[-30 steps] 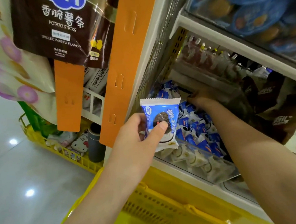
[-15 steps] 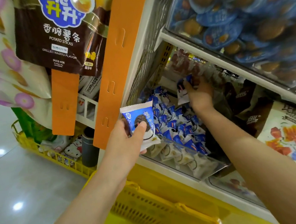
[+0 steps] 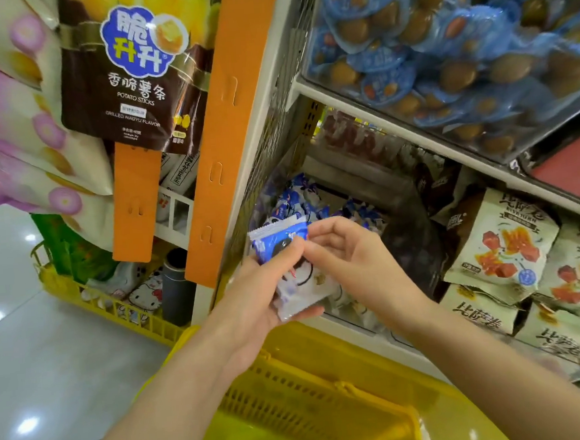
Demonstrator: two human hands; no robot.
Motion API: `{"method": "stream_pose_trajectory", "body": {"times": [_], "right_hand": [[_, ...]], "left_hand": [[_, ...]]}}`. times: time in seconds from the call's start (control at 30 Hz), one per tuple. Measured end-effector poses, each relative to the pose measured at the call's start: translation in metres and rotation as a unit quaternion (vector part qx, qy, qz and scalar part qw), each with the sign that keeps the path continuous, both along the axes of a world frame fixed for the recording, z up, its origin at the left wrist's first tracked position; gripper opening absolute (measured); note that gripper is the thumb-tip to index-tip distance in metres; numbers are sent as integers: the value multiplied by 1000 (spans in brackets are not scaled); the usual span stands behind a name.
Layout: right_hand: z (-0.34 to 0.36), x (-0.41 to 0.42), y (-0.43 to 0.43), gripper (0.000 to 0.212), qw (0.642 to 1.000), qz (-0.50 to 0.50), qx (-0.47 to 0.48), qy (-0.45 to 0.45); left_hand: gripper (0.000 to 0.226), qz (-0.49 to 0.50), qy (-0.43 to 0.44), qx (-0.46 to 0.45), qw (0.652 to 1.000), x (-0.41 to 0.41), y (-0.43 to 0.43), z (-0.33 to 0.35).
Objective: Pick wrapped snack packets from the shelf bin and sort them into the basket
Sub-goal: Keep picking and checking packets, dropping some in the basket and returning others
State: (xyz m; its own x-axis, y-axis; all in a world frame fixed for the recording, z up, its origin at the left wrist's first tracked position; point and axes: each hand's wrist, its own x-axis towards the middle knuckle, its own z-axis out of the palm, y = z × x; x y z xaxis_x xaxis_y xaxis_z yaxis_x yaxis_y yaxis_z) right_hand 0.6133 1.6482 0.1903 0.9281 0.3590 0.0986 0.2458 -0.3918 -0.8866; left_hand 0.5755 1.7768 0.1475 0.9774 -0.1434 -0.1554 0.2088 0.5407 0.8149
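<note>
Since half a second ago our right hand (image 3: 353, 263) has left the shelf bin (image 3: 353, 313) and met the left hand (image 3: 253, 301). Both sets of fingers (image 3: 286, 254) are now clamped on the snack packets (image 3: 300, 287), the left curled round them from below and the right pinching their upper edge, just in front of the bin and above the yellow basket (image 3: 294, 401). We judge them light, crinkly and slippery with brittle contents, best taken by the crimped seam or flat across both faces without squeezing.
</note>
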Motion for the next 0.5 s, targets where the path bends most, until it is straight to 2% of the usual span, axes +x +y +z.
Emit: {"method": "stream_pose_trajectory", "body": {"times": [0.03,0.13,0.2,0.3,0.37,0.5], "right_hand": [[1,-2,-1,6,1000,1,-8,-15],[4,-1,-3,18,998,-40,-34,-33],[3,4,-6,27,998,-50,-33,35],[-2,9,-8,30,981,15,-27,192],[-5,15,-11,25,977,21,-12,213],[-7,46,-19,23,977,-45,43,203]], "left_hand": [[58,5,-2,-5,1000,0,0,0],[54,16,-15,3,1000,0,1,2],[57,28,-16,28,999,1,2,3],[57,39,1,95,995,2,5,4],[49,25,-4,125,992,2,7,6],[35,43,-3,134,990,4,12,8]]}}
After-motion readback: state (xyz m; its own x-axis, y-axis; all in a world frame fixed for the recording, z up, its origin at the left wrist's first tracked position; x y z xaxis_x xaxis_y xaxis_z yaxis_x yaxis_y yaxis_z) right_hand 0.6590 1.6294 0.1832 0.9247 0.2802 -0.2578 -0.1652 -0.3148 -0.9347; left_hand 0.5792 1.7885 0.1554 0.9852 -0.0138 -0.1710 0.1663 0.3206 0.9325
